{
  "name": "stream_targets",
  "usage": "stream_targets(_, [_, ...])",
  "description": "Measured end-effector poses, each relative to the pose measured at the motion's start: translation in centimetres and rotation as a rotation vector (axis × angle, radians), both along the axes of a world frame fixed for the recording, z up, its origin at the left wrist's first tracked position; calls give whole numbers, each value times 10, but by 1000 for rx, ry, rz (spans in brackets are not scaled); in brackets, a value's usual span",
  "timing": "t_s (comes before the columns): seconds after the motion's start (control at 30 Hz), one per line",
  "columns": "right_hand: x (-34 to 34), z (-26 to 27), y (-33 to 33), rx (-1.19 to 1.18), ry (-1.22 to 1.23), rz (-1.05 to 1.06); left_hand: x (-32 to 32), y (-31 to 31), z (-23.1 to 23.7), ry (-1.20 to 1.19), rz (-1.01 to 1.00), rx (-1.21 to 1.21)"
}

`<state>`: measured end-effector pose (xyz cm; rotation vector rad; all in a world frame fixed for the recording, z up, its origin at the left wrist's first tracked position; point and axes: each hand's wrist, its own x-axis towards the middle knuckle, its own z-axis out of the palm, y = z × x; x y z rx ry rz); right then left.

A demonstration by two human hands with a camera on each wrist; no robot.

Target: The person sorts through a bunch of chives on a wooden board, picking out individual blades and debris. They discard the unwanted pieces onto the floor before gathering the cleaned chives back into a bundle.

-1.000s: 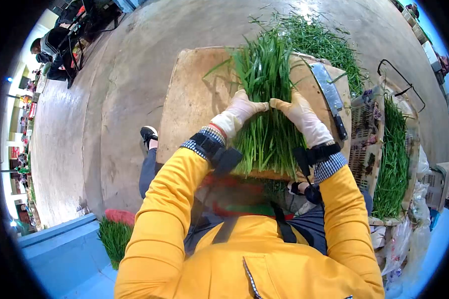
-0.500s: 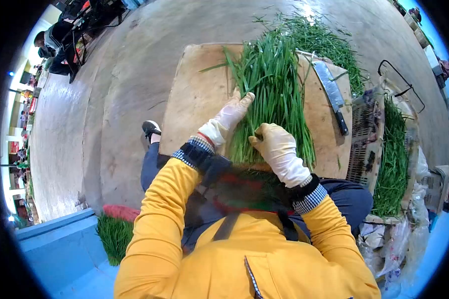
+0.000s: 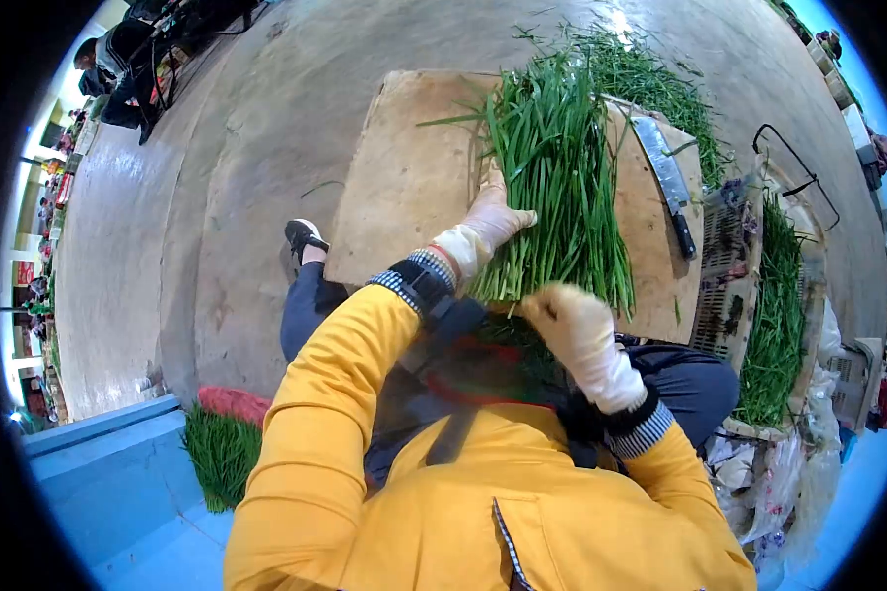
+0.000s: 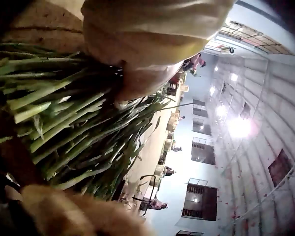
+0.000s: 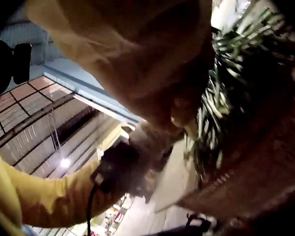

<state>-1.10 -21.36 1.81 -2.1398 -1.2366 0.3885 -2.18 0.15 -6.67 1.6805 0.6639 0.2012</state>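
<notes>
A thick bundle of garlic chives [image 3: 552, 167] lies on the wooden board, its pale cut stem ends [image 4: 34, 108] toward the person. The gloved left hand [image 3: 493, 219] rests along the bundle's left side with its fingers fairly straight, the thumb reaching over the stems. Close to the stem ends in front of the board's near edge is the gloved right hand [image 3: 572, 327], blurred, its fingers curled in; no thing shows in it. In the right wrist view, the right hand [image 5: 137, 59] is dark beside the stems. A cleaver [image 3: 662, 172] lies right of the bundle.
The wooden board [image 3: 404, 167] spans the person's front. Loose greens [image 3: 650, 94] lie on the floor behind it. On the right stands a plastic crate [image 3: 724, 266] beside another heap of greens [image 3: 769, 325]. More chives [image 3: 217, 453] stand at the lower left.
Both hands were around the middle of the bundle; the right has pulled back toward the person to the stem ends. The left stays at the bundle's left side.
</notes>
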Motion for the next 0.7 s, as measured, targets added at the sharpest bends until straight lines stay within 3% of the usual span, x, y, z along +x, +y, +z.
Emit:
stream_targets(0.03, [-6, -4, -5, -211, -18, 96, -1, -6, 10, 97, 65, 29])
stream_targets(0.1, [-15, -10, -5, -538, -31, 211, 2, -10, 0, 57, 79, -19])
stream_targets(0.27, [-14, -41, 13, -464, -162, 252, 5, -17, 16, 90, 200, -165])
stream_targets(0.33, [-20, -66, 7, -408, -254, 185, 6, -11, -4, 56, 197, -137])
stream_targets(0.47, [-17, -43, 0, -341, -234, 224, 3, -11, 3, 33, 207, -217])
stream_targets(0.53, [-19, 13, -9, -300, -126, 289, -1, -9, 9, -20, 179, -266])
stream_targets(0.67, [28, 136, -48, 136, 77, 471, -2, -5, -10, -96, 165, -328])
stream_targets(0.7, [34, 138, -63, 463, 290, 338, -1, -5, -14, -86, 199, -282])
